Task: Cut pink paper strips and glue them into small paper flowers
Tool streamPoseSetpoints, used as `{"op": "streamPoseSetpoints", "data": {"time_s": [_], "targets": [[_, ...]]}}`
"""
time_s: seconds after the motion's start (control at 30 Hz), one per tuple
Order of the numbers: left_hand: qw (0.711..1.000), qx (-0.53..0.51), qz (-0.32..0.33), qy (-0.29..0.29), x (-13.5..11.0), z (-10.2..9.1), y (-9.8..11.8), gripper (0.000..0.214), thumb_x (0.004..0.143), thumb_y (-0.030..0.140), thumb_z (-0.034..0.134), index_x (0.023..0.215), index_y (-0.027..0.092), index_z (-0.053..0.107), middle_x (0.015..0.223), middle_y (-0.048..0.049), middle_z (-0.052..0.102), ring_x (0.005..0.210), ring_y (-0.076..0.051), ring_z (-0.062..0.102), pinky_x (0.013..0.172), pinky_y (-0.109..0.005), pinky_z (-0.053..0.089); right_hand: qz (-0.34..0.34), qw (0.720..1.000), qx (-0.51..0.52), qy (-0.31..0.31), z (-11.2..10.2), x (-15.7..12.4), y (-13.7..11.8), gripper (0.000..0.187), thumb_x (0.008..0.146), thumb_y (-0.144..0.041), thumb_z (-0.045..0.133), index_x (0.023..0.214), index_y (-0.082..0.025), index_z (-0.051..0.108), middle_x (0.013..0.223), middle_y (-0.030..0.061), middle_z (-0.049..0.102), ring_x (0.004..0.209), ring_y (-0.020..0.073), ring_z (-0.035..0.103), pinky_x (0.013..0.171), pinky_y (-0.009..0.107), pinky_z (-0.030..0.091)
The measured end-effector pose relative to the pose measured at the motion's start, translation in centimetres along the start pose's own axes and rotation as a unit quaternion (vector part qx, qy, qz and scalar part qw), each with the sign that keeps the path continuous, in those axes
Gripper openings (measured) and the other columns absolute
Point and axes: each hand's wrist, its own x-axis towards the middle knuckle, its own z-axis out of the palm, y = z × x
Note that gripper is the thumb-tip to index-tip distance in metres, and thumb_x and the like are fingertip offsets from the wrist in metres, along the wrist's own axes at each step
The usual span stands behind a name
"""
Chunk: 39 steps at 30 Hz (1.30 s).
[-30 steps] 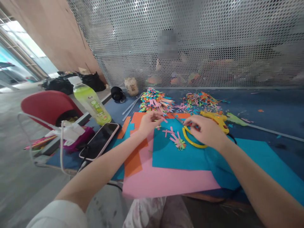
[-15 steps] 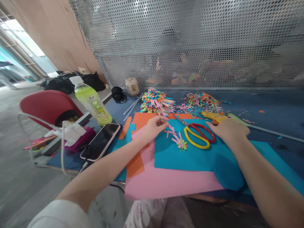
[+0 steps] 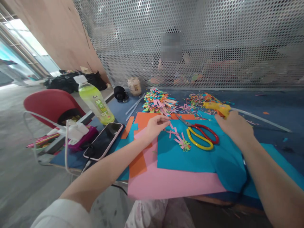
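My right hand (image 3: 237, 126) is wrapped round a yellow hot glue gun (image 3: 217, 108), its nozzle pointing left. A long translucent glue stick (image 3: 263, 118) extends behind the gun to the right. My left hand (image 3: 158, 126) is pinched over the paper sheets; what its fingertips hold, if anything, is too small to make out. Just beside those fingertips lie narrow pink paper strips (image 3: 175, 132). A small pink and green paper flower (image 3: 184, 145) rests on the blue paper (image 3: 187, 161). Between my hands, scissors (image 3: 200, 138) with one red and one yellow handle lie partly open.
Behind the sheets are a fringed paper heap (image 3: 158, 102) and a pile of curled scraps (image 3: 199, 100). A drink bottle (image 3: 97, 103), a phone (image 3: 104, 141) and a purple tissue box (image 3: 83, 139) stand on the left. Perforated metal (image 3: 213, 31) closes off the back.
My right hand has closed round the glue gun and raised it slightly, with the glue stick shifting behind it. My left hand keeps its pinch in nearly the same place.
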Motion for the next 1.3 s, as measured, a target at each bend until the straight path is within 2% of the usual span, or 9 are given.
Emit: {"op": "streamPoseSetpoints", "data": {"time_s": [0.07, 0.13, 0.2, 0.33, 0.53, 0.67, 0.9, 1.07, 1.3], "targets": [[1.0, -0.019, -0.011, 0.015, 0.1, 0.0, 0.2, 0.031, 0.063, 0.033, 0.073, 0.084, 0.012, 0.062, 0.068, -0.0012, 0.063, 0.05, -0.006, 0.052, 0.046, -0.018, 0.042, 0.032, 0.999, -0.03, 0.007, -0.6, -0.9, -1.7, 0.051, 0.079, -0.051, 0.045, 0.105, -0.007, 0.052, 0.084, 0.0223, 0.062, 0.075, 0.0335, 0.06, 0.056, 0.037, 0.037], [0.998, -0.04, -0.021, 0.032, 0.1, 0.0, 0.4, 0.032, 0.061, 0.033, 0.074, 0.081, 0.012, 0.062, 0.065, -0.0003, 0.063, 0.046, -0.006, 0.052, 0.043, -0.018, 0.041, -0.025, 0.998, -0.055, 0.032, -1.0, -1.8, -3.2, 0.05, 0.082, -0.049, 0.043, 0.115, -0.012, 0.045, 0.106, 0.0191, 0.059, 0.079, 0.0293, 0.061, 0.055, 0.033, 0.037], [0.997, -0.057, -0.029, 0.045, 0.2, 0.0, 0.6, 0.032, 0.06, 0.032, 0.075, 0.08, 0.012, 0.062, 0.065, 0.0, 0.063, 0.045, -0.006, 0.052, 0.041, -0.018, 0.04, -0.11, 0.989, -0.08, 0.064, -1.1, -2.7, -4.2, 0.05, 0.083, -0.047, 0.045, 0.118, -0.013, 0.041, 0.114, 0.0174, 0.056, 0.079, 0.0266, 0.061, 0.053, 0.031, 0.036], [0.995, -0.077, -0.033, 0.061, 0.3, 0.0, 0.7, 0.034, 0.057, 0.032, 0.077, 0.079, 0.012, 0.061, 0.066, -0.0002, 0.064, 0.044, -0.006, 0.054, 0.04, -0.018, 0.041, -0.255, 0.95, -0.121, 0.133, -0.6, -3.6, -4.7, 0.044, 0.083, -0.041, 0.049, 0.114, -0.011, 0.043, 0.109, 0.015, 0.058, 0.081, 0.0237, 0.06, 0.053, 0.029, 0.036], [0.993, -0.096, -0.03, 0.065, 0.5, -0.1, 0.4, 0.037, 0.054, 0.033, 0.079, 0.078, 0.012, 0.06, 0.066, -0.0003, 0.064, 0.043, -0.007, 0.054, 0.037, -0.02, 0.042, -0.35, 0.909, -0.137, 0.178, -0.5, -3.8, -4.9, 0.032, 0.083, -0.034, 0.05, 0.105, -0.01, 0.047, 0.101, 0.0137, 0.061, 0.084, 0.0224, 0.06, 0.055, 0.028, 0.039], [0.993, -0.099, -0.022, 0.067, 0.6, -0.2, 0.2, 0.038, 0.055, 0.036, 0.078, 0.078, 0.012, 0.06, 0.067, -0.0009, 0.064, 0.042, -0.007, 0.053, 0.037, -0.021, 0.042, -0.37, 0.898, -0.154, 0.18, -0.9, -3.8, -5.2, 0.029, 0.084, -0.029, 0.049, 0.105, -0.009, 0.05, 0.098, 0.0129, 0.062, 0.083, 0.0222, 0.061, 0.056, 0.028, 0.04], [0.994, -0.083, -0.027, 0.067, 0.7, -0.4, 0.1, 0.037, 0.057, 0.036, 0.077, 0.079, 0.012, 0.059, 0.068, -0.0005, 0.063, 0.043, -0.007, 0.055, 0.038, -0.018, 0.04, -0.383, 0.897, -0.139, 0.174, -0.7, -3.7, -4.8, 0.03, 0.086, -0.029, 0.045, 0.109, -0.009, 0.049, 0.102, 0.0156, 0.062, 0.082, 0.0231, 0.06, 0.056, 0.029, 0.04], [0.993, -0.091, -0.036, 0.065, 0.6, -0.3, 0.2, 0.036, 0.057, 0.035, 0.077, 0.078, 0.012, 0.059, 0.067, -0.0004, 0.063, 0.04, -0.006, 0.053, 0.037, -0.018, 0.04, -0.388, 0.891, -0.149, 0.184, -0.5, -3.6, -4.9, 0.031, 0.086, -0.029, 0.045, 0.109, -0.009, 0.05, 0.102, 0.0135, 0.063, 0.077, 0.0215, 0.061, 0.054, 0.028, 0.041], [0.994, -0.085, -0.034, 0.066, 0.6, -0.3, 0.3, 0.034, 0.058, 0.034, 0.076, 0.078, 0.012, 0.059, 0.067, -0.0006, 0.063, 0.041, -0.006, 0.053, 0.039, -0.019, 0.041, -0.393, 0.889, -0.138, 0.189, -0.5, -3.7, -4.9, 0.029, 0.086, -0.028, 0.046, 0.109, -0.009, 0.051, 0.104, 0.0131, 0.063, 0.079, 0.0214, 0.062, 0.053, 0.028, 0.041]]}}
